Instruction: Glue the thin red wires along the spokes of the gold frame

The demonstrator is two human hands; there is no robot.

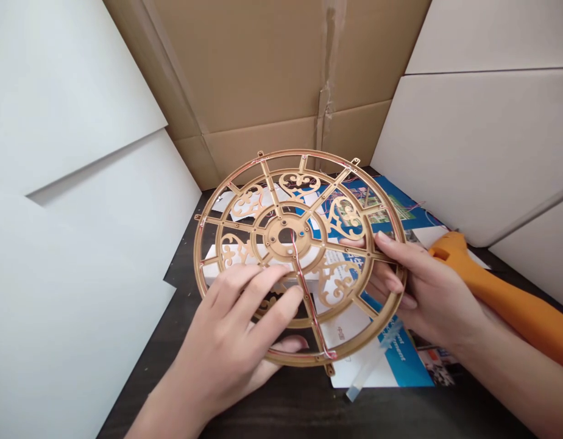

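A round gold-coloured ornamental frame with spokes, scrollwork and a central hub is held tilted above a dark table. A thin red and white wire runs from the hub down one spoke to the near rim. My left hand grips the near rim, fingers lying over the spokes beside the wire and thumb under the rim. My right hand clasps the right rim, thumb on top and fingers behind.
Blue printed leaflets and white paper lie under the frame. An orange tool rests at the right. A clear stick lies on the leaflets. White panels stand at left and right, a cardboard box behind.
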